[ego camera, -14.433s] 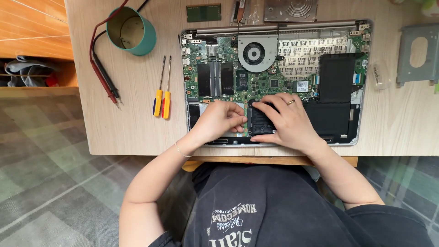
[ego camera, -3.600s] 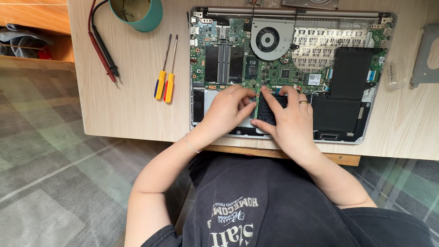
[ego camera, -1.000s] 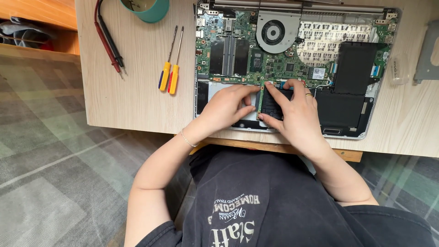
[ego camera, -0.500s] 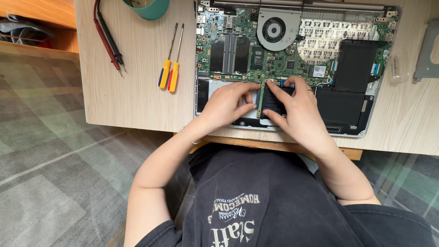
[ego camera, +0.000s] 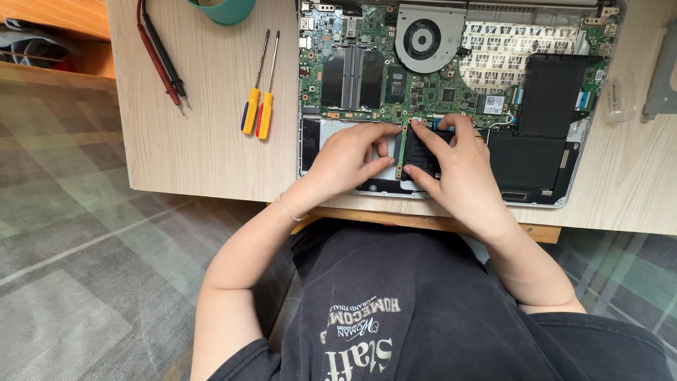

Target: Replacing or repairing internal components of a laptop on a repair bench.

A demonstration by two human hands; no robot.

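Note:
An opened laptop [ego camera: 564,201] lies bottom-up on the wooden table, its green motherboard [ego camera: 367,106], round fan [ego camera: 423,39] and black battery [ego camera: 550,92] exposed. My left hand [ego camera: 349,159] rests on the silver drive [ego camera: 331,130] in the lower left bay, index finger and thumb pinched at its right edge. My right hand [ego camera: 458,169] covers a black rectangular module [ego camera: 423,152] beside it, with forefinger at its top edge and thumb at its bottom edge. A narrow green board strip [ego camera: 402,144] runs between the two hands.
Two yellow-handled screwdrivers [ego camera: 257,116] lie left of the laptop. Red and black test probes [ego camera: 162,63] and a green tape roll [ego camera: 222,8] sit at the back left. A grey metal bracket [ego camera: 663,70] lies at the right edge. The table's near edge is just below my hands.
Both hands stay on the same lower bay. My right fingers have spread a little along the black module's edges, and the view has shifted slightly.

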